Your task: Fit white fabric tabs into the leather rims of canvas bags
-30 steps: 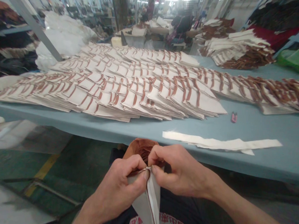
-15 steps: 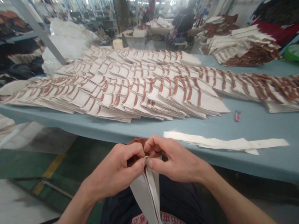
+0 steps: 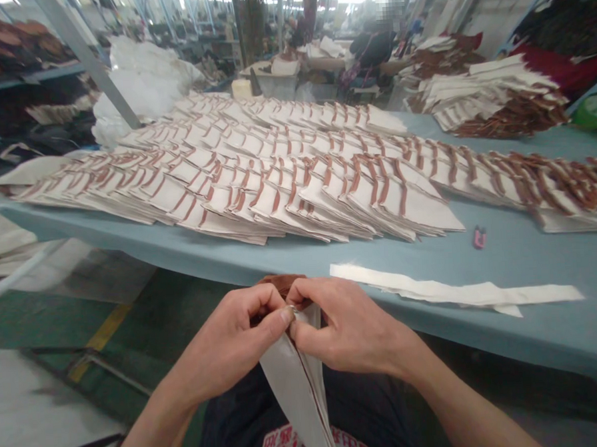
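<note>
Between my hands, over my lap, hangs a folded off-white fabric piece (image 3: 293, 384) with brown trim along its edges and a brown part at its top. My left hand (image 3: 247, 333) pinches its upper edge between thumb and forefinger. Right beside it, my right hand (image 3: 341, 321) grips the same edge, the two thumbs almost touching. A small shiny bit, possibly metal, shows at the pinch point; the fingers hide most of it. The lower end of the piece hangs toward my printed dark shirt (image 3: 275, 445).
Overlapping rows of white pieces with brown strips (image 3: 276, 184) cover much of the blue table (image 3: 260, 259). White fabric strips (image 3: 457, 290) and small pink thread snips (image 3: 479, 237) lie on the near right. A brown-and-white stack (image 3: 502, 99) stands behind. A person (image 3: 369, 49) sits farther back.
My left thumb has shifted slightly over the pinch point, and the right thumb has bent lower. The fabric piece stays in both hands; the whole view has moved slightly.
</note>
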The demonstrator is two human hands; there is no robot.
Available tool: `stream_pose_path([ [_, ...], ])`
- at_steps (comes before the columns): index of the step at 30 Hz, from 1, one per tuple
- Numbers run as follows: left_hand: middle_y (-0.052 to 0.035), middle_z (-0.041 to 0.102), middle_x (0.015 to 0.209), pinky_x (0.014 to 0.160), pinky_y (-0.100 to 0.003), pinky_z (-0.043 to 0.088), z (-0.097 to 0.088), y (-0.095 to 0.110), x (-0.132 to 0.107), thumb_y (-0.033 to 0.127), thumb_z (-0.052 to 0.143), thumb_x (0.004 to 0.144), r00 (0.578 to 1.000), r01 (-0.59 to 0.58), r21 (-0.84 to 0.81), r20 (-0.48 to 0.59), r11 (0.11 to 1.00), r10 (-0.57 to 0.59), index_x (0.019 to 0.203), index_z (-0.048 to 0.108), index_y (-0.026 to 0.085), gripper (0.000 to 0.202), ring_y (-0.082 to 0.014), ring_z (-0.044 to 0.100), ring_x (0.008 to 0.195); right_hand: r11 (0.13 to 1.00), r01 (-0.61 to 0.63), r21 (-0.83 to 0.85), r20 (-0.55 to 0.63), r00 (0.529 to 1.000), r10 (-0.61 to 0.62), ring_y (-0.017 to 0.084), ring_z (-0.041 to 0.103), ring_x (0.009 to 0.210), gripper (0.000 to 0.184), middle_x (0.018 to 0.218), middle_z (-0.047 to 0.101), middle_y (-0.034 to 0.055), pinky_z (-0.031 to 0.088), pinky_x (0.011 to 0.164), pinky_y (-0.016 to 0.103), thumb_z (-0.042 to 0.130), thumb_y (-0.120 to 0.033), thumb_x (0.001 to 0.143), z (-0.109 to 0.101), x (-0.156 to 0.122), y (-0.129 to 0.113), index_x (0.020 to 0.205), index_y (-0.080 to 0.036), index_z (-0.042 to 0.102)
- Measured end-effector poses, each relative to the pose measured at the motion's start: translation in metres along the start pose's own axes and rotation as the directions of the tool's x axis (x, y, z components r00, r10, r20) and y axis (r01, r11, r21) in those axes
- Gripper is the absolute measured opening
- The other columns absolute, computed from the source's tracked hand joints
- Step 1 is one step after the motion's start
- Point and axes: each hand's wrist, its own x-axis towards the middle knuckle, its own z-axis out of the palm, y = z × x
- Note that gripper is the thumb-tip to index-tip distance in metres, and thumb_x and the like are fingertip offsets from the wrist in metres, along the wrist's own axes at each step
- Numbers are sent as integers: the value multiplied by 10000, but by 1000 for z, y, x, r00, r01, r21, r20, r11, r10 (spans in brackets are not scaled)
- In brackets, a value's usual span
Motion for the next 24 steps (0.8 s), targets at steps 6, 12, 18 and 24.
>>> stream_pose_path([
  [6, 28, 618, 670, 556, -200, 383, 9, 1, -8, 326, 555, 968, 973, -78, 78, -212, 994, 93, 716, 629, 173, 304, -117, 519, 613, 976, 31, -214, -193, 978, -73, 252, 672, 916, 171, 963, 752, 62, 414, 740, 325, 662, -164, 786, 1, -3, -8, 955, -187, 664],
  [12, -1, 693, 689, 558, -207, 466, 31, 5, -9, 300, 600, 934, 883, -132, 12, -454, 991, 123, 739, 695, 168, 254, -136, 612, 597, 911, 11, -413, -382, 905, -185, 228, 637, 714, 95, 734, 695, 34, 350, 626, 330, 618, -117, 813, 9, -17, -9, 778, -205, 625],
  [18, -26, 753, 766, 580, -212, 502, 44, -4, -17, 284, 624, 915, 859, -145, -31, -499, 989, 110, 787, 749, 180, 207, -161, 662, 661, 976, 6, -220, -427, 899, -101, 197, 639, 705, 135, 749, 710, 18, 390, 669, 313, 561, -114, 828, 22, -25, 2, 796, -211, 650],
  [24, -22, 694, 743, 558, -218, 468, 57, -29, -21, 395, 628, 923, 872, -51, -289, -480, 956, -99, 766, 695, 162, 289, -145, 594, 610, 992, -120, -26, -402, 910, 100, 199, 628, 675, 162, 793, 703, 48, 381, 619, 311, 471, -205, 874, 54, -30, 7, 835, -200, 628],
])
